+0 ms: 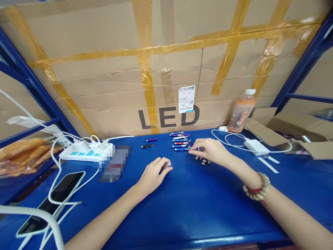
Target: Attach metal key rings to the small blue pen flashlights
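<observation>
My left hand (153, 175) rests on the blue table (197, 205) with its fingers curled around a small dark and silver item that I cannot name. My right hand (209, 150) reaches forward, fingertips pinched at the near end of a row of several small keychain flashlights (180, 141). A little heap of button batteries (203, 160) lies just under that hand. A purple tube (152, 140) and a black tube (147, 146) lie apart to the left of the row. A beaded bracelet (257, 189) circles my right wrist.
A white power strip (84, 152) with cables sits at the left, with a phone (53, 199) nearer me. An orange drink bottle (241, 111) and a white charger (256, 146) stand at the right beside an open carton (291, 133). A taped cardboard wall (166, 69) backs the table.
</observation>
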`<state>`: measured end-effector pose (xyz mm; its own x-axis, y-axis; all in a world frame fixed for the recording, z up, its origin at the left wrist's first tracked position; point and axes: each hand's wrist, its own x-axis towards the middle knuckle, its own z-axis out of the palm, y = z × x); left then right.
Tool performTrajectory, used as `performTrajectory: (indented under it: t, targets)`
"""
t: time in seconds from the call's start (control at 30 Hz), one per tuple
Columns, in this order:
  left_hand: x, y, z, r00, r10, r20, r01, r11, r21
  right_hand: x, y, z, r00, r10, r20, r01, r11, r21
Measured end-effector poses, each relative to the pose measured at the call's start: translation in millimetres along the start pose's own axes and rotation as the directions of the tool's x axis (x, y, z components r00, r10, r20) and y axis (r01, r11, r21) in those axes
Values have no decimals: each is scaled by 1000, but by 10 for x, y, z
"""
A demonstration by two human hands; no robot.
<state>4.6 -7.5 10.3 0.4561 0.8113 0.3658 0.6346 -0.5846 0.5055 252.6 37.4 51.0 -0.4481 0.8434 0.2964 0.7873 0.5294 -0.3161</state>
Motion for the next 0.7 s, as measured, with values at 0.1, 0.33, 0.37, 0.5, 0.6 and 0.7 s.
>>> performTrajectory:
  t: [0.1,0.33,0.37,0.5,0.6,0.7]
  targets:
    - [7,23,-13,1000,23,8,-23,998,60,-3,83,-48,982,76,173,-27,964,-266]
    - [19,22,-55,990,141,-13,-138,982,128,-44,11,-60,976,116,183,-49,941,-336]
    - [17,18,-55,990,137,-24,-132,983,128,-49,3,-61,975,125,181,-55,936,-347]
    - [9,-1,-61,992,126,-32,-120,983,142,-61,-22,-63,969,142,200,-64,933,-354]
    - [7,-31,-85,988,154,-19,-149,974,169,-68,-43,-72,966,140,219,-59,938,-341]
    - [3,-42,-126,979,202,-34,-192,961,197,-73,-53,-78,960,142,240,-61,946,-318]
